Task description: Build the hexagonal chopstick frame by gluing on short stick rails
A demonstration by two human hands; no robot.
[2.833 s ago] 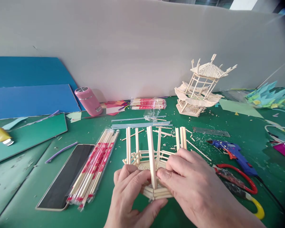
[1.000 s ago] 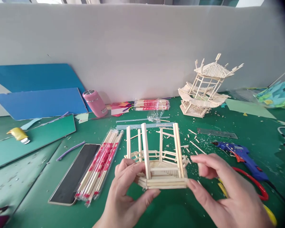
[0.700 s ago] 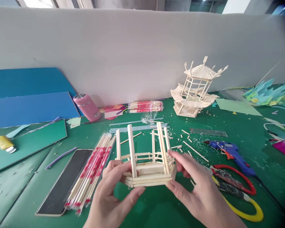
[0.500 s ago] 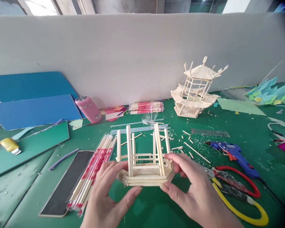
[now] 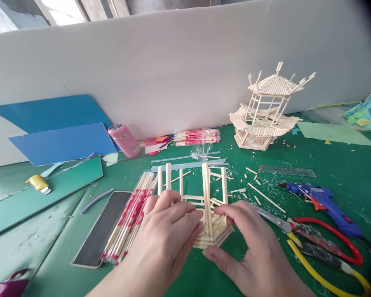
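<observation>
A small hexagonal pavilion frame of pale wooden sticks [image 5: 207, 202], with upright posts around a low base, stands in front of me. My right hand [image 5: 250, 247] grips its right corner, thumb at the front bottom edge and index finger by the posts. My left hand [image 5: 173, 227] reaches over its front left side, fingers curled together beside the front right post. Whatever those fingertips pinch, if anything, is hidden, and the hand covers much of the frame's left part. Left of it lies a wrapped bundle of sticks [image 5: 132, 214].
A finished-looking stick pavilion [image 5: 266, 123] stands at the back right. Scissors [image 5: 327, 247] and a blue glue gun [image 5: 324, 206] lie at right, a phone [image 5: 102, 229] at left. Behind are clear glue sticks [image 5: 188, 164], stick offcuts, a pink bottle [image 5: 125, 140] and blue boards [image 5: 64, 142].
My left hand has let go of the frame's left corner and moved right, over its front. My right hand still grips the right corner. The view has turned left.
</observation>
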